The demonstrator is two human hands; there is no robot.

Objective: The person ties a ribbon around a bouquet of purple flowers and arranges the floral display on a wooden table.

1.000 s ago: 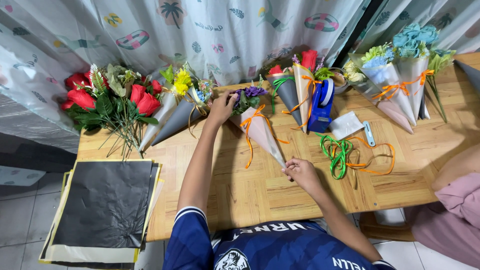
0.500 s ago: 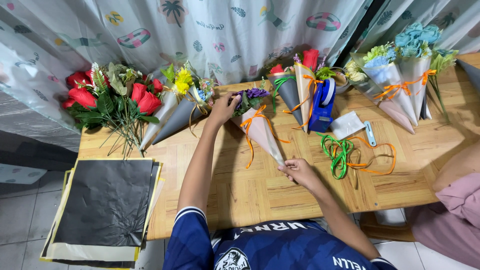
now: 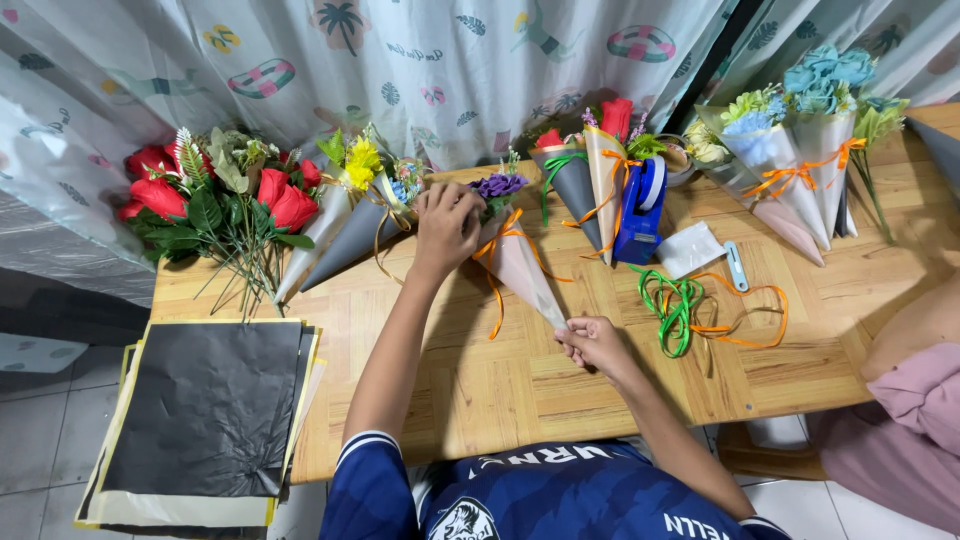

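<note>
A cone bouquet point(image 3: 520, 262) in pale wrap with purple flowers and an orange ribbon lies on the wooden table point(image 3: 420, 390). My left hand point(image 3: 446, 224) grips its flower end near the ribbon knot. My right hand point(image 3: 592, 343) pinches the pointed tip of the cone near the table's middle. Grey-wrapped bouquets with yellow flowers point(image 3: 355, 215) lie just left of my left hand.
Loose red roses point(image 3: 215, 205) lie at the far left. More wrapped cones point(image 3: 590, 175) and a blue tape dispenser point(image 3: 642, 210) stand behind. Green and orange ribbons point(image 3: 700, 305) lie at the right. Black paper sheets point(image 3: 205, 405) hang off the left edge. Another person's pink sleeve point(image 3: 915, 430) is at the right.
My right hand has slid slightly along the cone's tip; my left hand stays on the flower end. Little else has moved.
</note>
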